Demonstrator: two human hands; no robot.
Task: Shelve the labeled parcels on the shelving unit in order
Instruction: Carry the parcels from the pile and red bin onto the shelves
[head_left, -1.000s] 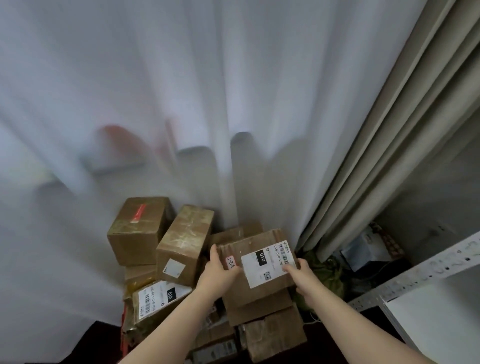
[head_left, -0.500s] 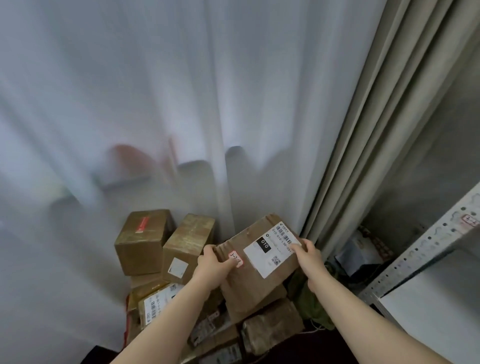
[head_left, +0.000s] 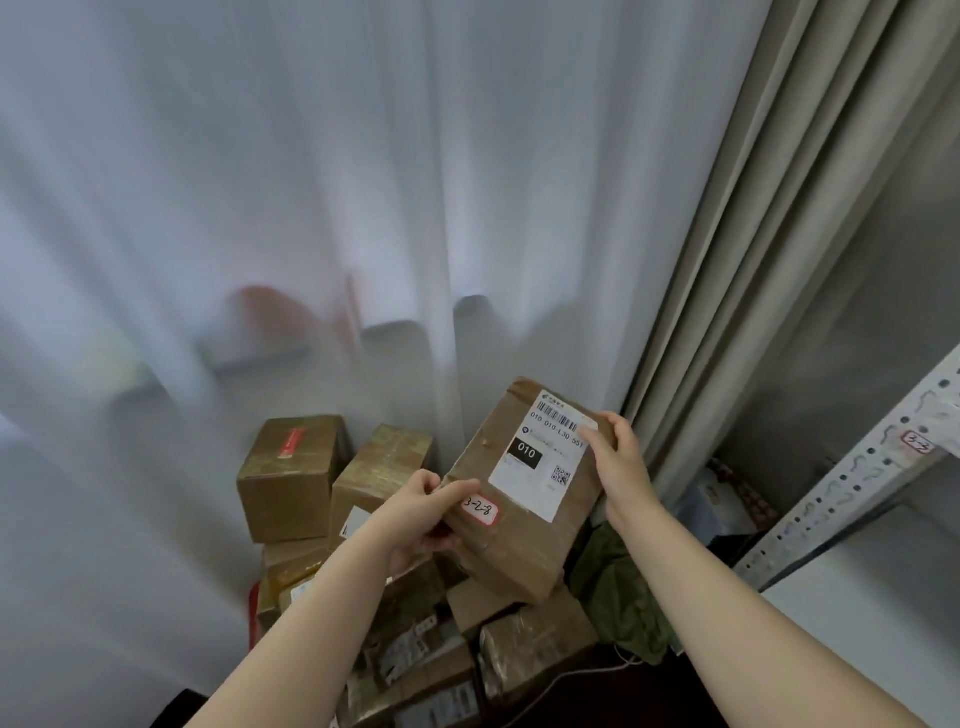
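I hold a brown cardboard parcel (head_left: 524, 530) tilted in the air above the pile. It bears a white shipping label with "010" and a small red-edged sticker reading "3-2-8". My left hand (head_left: 421, 514) grips its lower left corner, thumb next to the sticker. My right hand (head_left: 618, 462) grips its upper right edge at the label's corner. The white shelving unit (head_left: 852, 499) stands at the right, its perforated upright carrying a small handwritten tag (head_left: 918, 443).
A pile of brown parcels (head_left: 291, 478) lies on the floor below, some with labels. A green cloth bundle (head_left: 623, 592) sits beside it. White sheer curtain (head_left: 363, 208) fills the back; a beige drape (head_left: 753, 260) hangs on the right.
Both hands have lifted the parcel off the pile and up toward the right, turning it so the sticker reads clearly. The view has swung right, bringing the shelf closer.
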